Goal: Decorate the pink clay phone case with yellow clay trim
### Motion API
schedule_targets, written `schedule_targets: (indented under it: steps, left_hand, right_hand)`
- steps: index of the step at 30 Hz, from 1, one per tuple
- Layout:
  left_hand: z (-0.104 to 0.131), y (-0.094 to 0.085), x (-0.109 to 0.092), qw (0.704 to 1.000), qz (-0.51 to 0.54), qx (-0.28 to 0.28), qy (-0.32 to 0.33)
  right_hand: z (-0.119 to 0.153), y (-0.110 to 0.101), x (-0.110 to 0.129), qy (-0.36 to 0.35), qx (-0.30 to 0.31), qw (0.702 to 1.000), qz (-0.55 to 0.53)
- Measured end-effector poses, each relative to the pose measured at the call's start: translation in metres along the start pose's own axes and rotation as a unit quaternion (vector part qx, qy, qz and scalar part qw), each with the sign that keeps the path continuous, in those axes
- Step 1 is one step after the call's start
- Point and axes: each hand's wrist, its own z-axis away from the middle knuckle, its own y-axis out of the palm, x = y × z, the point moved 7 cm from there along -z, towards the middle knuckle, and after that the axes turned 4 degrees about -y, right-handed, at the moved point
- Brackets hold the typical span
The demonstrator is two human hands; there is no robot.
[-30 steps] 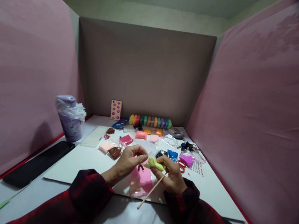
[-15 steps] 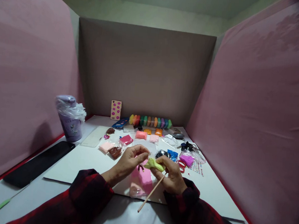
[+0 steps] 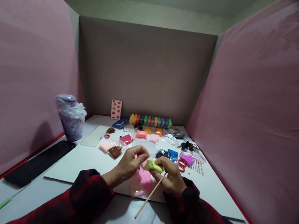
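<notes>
Pink fabric walls [image 3: 27,66] flank the workspace, with a grey panel [image 3: 144,70] across the back. A broad white board [image 3: 68,169] carries most of the supplies. On its left lie a long black flat object [image 3: 39,164] and, farther back, an upright purple bottle [image 3: 71,125] partly wrapped in clear plastic.

The left hand [image 3: 129,165] has its thumb and index finger drawn together at the near end of the lump; whether anything small is between them cannot be told. The right hand [image 3: 172,176] grips the yellow-green clay lump [image 3: 154,166] above the board, with a thin wooden stick [image 3: 150,197] slanting out below its fingers toward the front edge. Under the hands lies a packet of pink clay [image 3: 144,181], its far part hidden by them and the lump; the stick crosses in front of it.

At the back are a row of multicoloured clay packs [image 3: 151,121], a blue phone case [image 3: 120,122] and a flower-patterned phone case [image 3: 116,109] standing upright. A brown clay packet [image 3: 115,152] sits beyond the left forearm. Magenta clay [image 3: 187,159], red-handled scissors [image 3: 182,165] and tiny coloured gems [image 3: 198,167] lie beyond the right hand.
</notes>
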Motion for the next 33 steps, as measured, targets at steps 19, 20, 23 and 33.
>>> schedule_targets:
  steps: [19, 20, 23, 33]
  left_hand:
    - [-0.003, -0.003, 0.006, 0.999, 0.043, -0.008, -0.019]
    - [-0.003, -0.002, 0.007, 0.999, 0.043, -0.002, -0.02]
    - [-0.001, 0.0, 0.008, 0.999, 0.043, 0.007, -0.025]
    - [-0.001, -0.004, 0.002, 0.999, 0.027, -0.015, -0.017]
  right_hand:
    - [0.001, -0.005, -0.008, 0.037, -0.032, 0.999, -0.003]
    - [0.002, -0.007, -0.009, 0.042, -0.045, 0.998, -0.005]
    - [0.003, -0.01, -0.01, 0.046, -0.076, 0.996, -0.003]
    - [0.006, -0.006, -0.018, 0.062, -0.096, 0.993, -0.036]
